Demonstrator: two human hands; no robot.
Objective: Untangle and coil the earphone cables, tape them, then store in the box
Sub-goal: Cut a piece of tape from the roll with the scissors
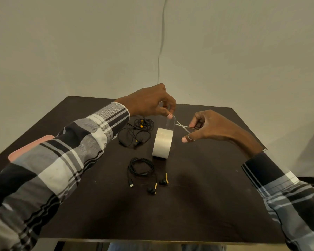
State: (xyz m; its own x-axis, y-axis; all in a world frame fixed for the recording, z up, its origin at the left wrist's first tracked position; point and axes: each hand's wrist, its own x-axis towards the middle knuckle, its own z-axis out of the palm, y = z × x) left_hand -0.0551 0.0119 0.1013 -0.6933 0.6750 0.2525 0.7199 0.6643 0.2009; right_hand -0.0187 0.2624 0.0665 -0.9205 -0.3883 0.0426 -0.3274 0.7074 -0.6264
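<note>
A pink box lies at the left edge of the dark desk, partly hidden behind the checked left sleeve. The wide near half of the desk, and the right side under the right sleeve, carry nothing.

Toward the far edge, left of the middle, a loose earphone cable with yellow parts lies in an untidy tangle. The left hand is raised above it; its thumb and fingers pinch the free end of a clear tape strip, which runs almost straight down to the tape roll. The roll stands on its edge near the middle of the desk, its flat sides facing left and right.

Just in front of the roll lies a coiled earphone cable. The coil is round, and its plug and two black-yellow buds point toward the near edge.

The right hand holds small scissors, with fingers curled through the handles. The blades are a little open and point left, their tips touching the strip between the left hand and the roll.
</note>
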